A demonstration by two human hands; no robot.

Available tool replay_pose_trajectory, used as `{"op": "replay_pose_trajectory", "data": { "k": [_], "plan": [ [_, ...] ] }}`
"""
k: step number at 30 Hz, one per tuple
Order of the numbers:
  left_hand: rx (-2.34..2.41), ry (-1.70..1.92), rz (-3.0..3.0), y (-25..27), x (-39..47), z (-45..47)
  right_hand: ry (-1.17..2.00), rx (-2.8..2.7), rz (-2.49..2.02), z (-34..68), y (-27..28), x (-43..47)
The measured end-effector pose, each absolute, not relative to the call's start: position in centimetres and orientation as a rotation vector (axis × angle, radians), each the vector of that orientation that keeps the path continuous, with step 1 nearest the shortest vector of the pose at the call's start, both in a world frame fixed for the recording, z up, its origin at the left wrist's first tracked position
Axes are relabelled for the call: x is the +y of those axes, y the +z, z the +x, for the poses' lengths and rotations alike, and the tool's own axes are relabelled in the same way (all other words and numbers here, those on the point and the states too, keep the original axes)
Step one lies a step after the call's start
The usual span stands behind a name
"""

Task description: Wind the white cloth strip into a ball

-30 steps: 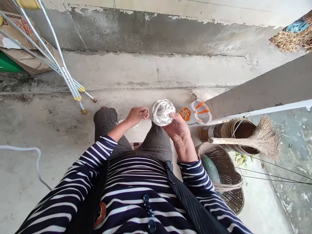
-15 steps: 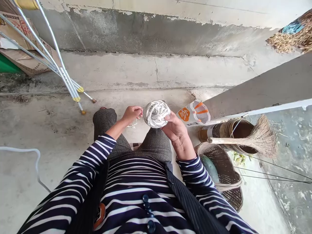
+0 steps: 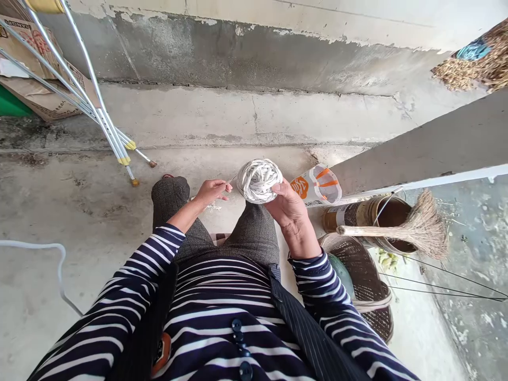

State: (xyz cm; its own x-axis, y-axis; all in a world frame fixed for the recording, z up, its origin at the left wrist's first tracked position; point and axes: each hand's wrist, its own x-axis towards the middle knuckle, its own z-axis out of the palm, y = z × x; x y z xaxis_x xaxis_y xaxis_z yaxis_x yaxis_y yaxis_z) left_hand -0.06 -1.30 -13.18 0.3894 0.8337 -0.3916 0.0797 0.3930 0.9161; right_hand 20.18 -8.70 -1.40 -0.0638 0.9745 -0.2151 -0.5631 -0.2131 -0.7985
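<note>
A ball of white and grey cord (image 3: 259, 181) is held up above my knees. My right hand (image 3: 288, 205) grips it from the right side, the thumb pressed on its front. To its left, my left hand (image 3: 212, 192) pinches a thin strand that runs to the ball. A few pale loose fibres (image 3: 212, 206) show just below that hand, over the floor.
Aluminium crutches (image 3: 99, 114) lean by cardboard boxes (image 3: 43, 79) at the upper left. On the right are a white and orange bag (image 3: 317, 185), a bucket (image 3: 391, 211), a straw broom (image 3: 420, 227) and a wicker basket (image 3: 361, 264). A white hose (image 3: 59, 264) lies at left.
The ball of cord has shifted slightly right and up with my right hand. My left hand has moved a little left, its fingers loosening somewhat, and the gap between hand and ball has widened.
</note>
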Motion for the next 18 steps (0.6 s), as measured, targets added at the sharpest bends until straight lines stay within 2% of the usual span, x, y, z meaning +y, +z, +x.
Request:
{"op": "replay_pose_trajectory", "data": {
  "k": [9,12,18],
  "plan": [
    [1.017,0.534,1.572,-12.5,-3.3,-0.1,1.394,-0.640,-1.035,19.4,-1.5,-8.3],
    [1.086,0.607,1.475,-12.1,-3.9,-0.5,1.349,-0.630,-1.021,19.6,-1.8,-8.1],
    [1.180,0.671,1.094,-12.4,-3.7,-1.0,1.505,-0.542,-0.937,19.1,-1.8,-8.7]
  ]
}}
